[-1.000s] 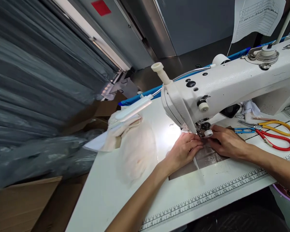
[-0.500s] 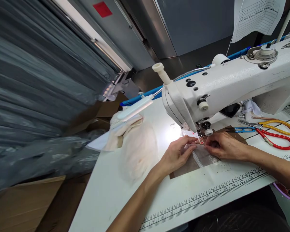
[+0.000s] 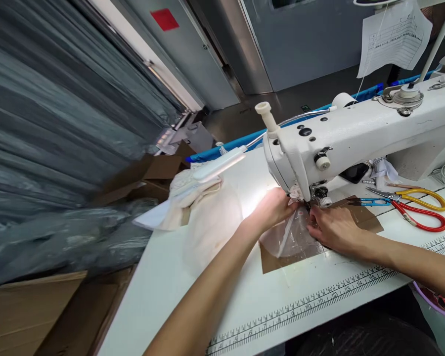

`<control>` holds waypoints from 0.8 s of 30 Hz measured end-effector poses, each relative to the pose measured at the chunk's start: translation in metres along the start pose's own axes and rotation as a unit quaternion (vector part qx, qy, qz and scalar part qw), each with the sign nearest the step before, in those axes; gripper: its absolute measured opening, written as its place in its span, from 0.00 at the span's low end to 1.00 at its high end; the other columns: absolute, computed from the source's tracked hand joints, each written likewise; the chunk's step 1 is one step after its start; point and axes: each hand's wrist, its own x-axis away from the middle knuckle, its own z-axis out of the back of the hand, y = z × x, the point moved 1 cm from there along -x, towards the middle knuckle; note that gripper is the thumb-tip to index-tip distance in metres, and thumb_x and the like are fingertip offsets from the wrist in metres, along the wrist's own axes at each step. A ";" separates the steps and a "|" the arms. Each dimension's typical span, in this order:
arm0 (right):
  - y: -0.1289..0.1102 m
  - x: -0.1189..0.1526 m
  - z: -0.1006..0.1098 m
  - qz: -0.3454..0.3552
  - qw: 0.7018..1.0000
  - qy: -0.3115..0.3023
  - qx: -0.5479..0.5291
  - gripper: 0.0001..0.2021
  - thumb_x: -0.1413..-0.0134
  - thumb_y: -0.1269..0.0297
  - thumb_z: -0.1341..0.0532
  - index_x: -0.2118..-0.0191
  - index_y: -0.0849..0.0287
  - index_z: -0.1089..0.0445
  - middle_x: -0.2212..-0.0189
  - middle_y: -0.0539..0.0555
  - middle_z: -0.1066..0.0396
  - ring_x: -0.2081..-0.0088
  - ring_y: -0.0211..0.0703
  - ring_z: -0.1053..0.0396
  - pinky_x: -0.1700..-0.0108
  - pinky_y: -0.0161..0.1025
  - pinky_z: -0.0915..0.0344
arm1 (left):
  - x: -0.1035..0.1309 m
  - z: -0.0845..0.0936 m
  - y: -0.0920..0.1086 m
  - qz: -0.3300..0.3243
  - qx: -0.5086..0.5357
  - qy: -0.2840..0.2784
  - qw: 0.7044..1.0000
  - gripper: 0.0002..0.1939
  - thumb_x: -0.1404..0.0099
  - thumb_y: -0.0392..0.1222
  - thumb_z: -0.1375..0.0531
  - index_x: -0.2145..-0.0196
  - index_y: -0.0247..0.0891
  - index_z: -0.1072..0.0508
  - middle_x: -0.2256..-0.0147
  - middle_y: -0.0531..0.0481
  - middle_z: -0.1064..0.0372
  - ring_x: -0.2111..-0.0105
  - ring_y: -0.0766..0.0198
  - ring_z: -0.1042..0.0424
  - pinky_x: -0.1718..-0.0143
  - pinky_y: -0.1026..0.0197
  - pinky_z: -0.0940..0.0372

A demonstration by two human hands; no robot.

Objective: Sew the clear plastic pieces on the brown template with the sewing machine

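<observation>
A piece of sheer white fabric lies under the needle area of a white sewing machine, over a brown sheet on the table. My left hand reaches to the left side of the needle, its fingertips closed on the fabric's far edge and partly hidden by the machine head. Close to the presser foot on the right, my right hand has its fingers curled and pinching the same fabric. The needle itself is mostly hidden between the hands.
Yellow-and-red-handled scissors and blue thread snips lie to the right. A pale fabric pile sits left, beneath a lamp. A printed ruler runs along the front edge. Cardboard boxes stand beyond the table.
My left hand has moved forward, away from me, beside the needle. My right hand has curled in closer to the presser foot. More of the sheer fabric now shows flat in front. The view has shifted slightly.
</observation>
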 end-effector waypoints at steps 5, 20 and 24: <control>0.010 -0.002 -0.013 0.045 0.998 0.027 0.032 0.13 0.35 0.64 0.45 0.51 0.59 0.27 0.54 0.61 0.27 0.59 0.51 0.27 0.65 0.40 0.38 | 0.006 -0.002 0.000 -0.056 -0.085 0.105 0.989 0.08 0.33 0.40 0.44 0.68 0.37 0.28 0.66 0.44 0.28 0.66 0.55 0.30 0.65 0.55 0.35; 0.029 -0.009 0.005 0.089 0.993 0.020 0.076 0.19 0.39 0.67 0.47 0.47 0.49 0.25 0.63 0.56 0.25 0.68 0.43 0.28 0.65 0.38 0.35 | 0.061 -0.031 0.037 -0.277 -0.082 0.193 0.938 0.09 0.28 0.33 0.49 0.65 0.35 0.33 0.69 0.49 0.27 0.71 0.65 0.28 0.69 0.62 0.30; 0.031 -0.007 0.002 0.099 0.990 0.034 0.096 0.19 0.38 0.67 0.47 0.46 0.49 0.26 0.65 0.56 0.26 0.69 0.43 0.29 0.69 0.37 0.38 | 0.061 -0.032 0.039 -0.274 -0.084 0.208 0.935 0.06 0.29 0.35 0.47 0.64 0.35 0.31 0.68 0.50 0.27 0.72 0.66 0.30 0.72 0.62 0.32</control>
